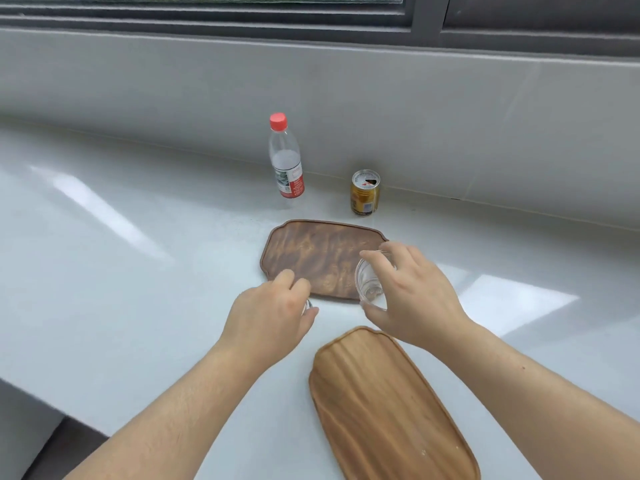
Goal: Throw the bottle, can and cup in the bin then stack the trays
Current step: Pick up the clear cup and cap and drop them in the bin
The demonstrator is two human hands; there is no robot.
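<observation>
My right hand grips a clear plastic cup, tilted, over the near right corner of the dark wooden tray. My left hand is closed just off that tray's near left corner; a sliver of something clear shows under its fingers, and I cannot tell what it is. A light wooden tray lies nearer to me, at an angle. By the wall stand a clear bottle with a red cap and a gold can, its top open.
Everything rests on a white glossy counter that ends at a grey wall under a window. The counter's near left edge drops off to a darker floor. No bin is in view.
</observation>
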